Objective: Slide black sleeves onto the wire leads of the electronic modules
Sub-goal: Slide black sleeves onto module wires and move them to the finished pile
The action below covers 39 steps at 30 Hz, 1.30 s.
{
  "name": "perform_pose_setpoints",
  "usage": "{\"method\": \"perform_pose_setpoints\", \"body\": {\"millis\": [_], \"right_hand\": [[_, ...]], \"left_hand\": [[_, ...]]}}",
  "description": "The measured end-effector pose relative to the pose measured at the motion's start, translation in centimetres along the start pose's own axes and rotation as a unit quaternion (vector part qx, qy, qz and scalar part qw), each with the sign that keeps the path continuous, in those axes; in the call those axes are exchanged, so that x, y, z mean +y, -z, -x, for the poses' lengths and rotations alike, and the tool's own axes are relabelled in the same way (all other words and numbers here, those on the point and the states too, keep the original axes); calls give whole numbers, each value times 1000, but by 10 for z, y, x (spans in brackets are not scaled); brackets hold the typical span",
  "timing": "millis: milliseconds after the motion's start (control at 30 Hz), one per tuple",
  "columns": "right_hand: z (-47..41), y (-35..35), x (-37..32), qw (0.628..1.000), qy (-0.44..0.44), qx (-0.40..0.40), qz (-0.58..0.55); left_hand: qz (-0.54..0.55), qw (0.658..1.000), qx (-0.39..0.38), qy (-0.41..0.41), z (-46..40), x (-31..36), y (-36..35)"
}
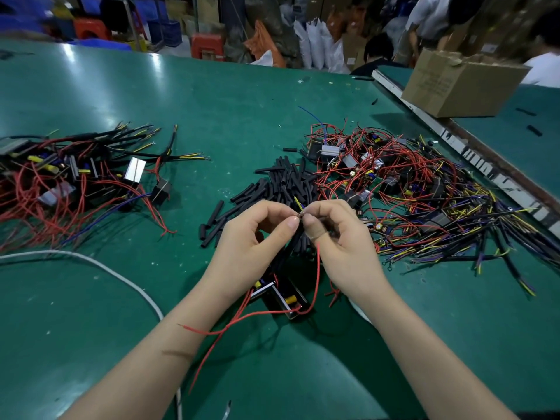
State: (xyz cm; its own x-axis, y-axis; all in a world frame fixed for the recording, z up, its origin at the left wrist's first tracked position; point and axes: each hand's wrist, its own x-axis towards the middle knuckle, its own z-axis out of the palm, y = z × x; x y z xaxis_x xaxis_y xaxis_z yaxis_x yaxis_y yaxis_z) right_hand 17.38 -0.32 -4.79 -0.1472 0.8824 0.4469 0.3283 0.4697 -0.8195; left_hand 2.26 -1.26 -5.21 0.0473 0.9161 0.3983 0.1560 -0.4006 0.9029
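An electronic module (283, 295) with red wires lies on the green table between my wrists. Its dark wire leads (295, 241) rise to my fingertips, with a yellow tip showing above them. My left hand (254, 237) and my right hand (339, 237) meet at the top of the leads, each pinching them between thumb and forefinger. I cannot tell whether a black sleeve sits on the leads there. A heap of loose black sleeves (278, 183) lies just beyond my hands.
A pile of modules with black-covered leads (75, 174) sits at the left. A bigger tangle of modules and wires (418, 189) lies at the right. A white cable (100, 268) curves across the near left. A cardboard box (460, 83) stands at the back right, people behind it.
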Motion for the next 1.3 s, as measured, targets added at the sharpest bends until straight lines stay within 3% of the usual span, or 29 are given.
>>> {"method": "perform_pose_setpoints", "body": {"millis": [200, 400, 500, 667, 867, 967, 1067, 1167, 1300], "right_hand": [[0, 0, 0, 999, -32, -33, -10], [2, 0, -8, 996, -58, -58, -23], [0, 2, -9, 997, -55, -49, 6], [-2, 7, -8, 989, -126, -50, -50], [-3, 9, -8, 980, -185, -39, -69], [-1, 7, -9, 984, -160, -25, -68], [0, 6, -9, 993, -109, -21, -38], [1, 7, -10, 999, -43, -12, 19], [2, 8, -8, 996, 19, 27, 81]], "left_hand": [[-36, 998, 24, -43, 2, 2, -2], [-175, 973, 65, -135, 2, 2, -2], [-227, 956, 50, -178, 3, 1, -2], [-259, 937, 28, -232, 4, 0, 2], [-347, 888, -36, -301, 1, -6, 7], [-247, 946, -13, -210, 2, 0, 4], [-59, 998, 15, -22, 0, 5, 0], [37, 993, -4, 110, -5, 6, 1], [101, 987, -25, 121, -5, 8, 0]]}}
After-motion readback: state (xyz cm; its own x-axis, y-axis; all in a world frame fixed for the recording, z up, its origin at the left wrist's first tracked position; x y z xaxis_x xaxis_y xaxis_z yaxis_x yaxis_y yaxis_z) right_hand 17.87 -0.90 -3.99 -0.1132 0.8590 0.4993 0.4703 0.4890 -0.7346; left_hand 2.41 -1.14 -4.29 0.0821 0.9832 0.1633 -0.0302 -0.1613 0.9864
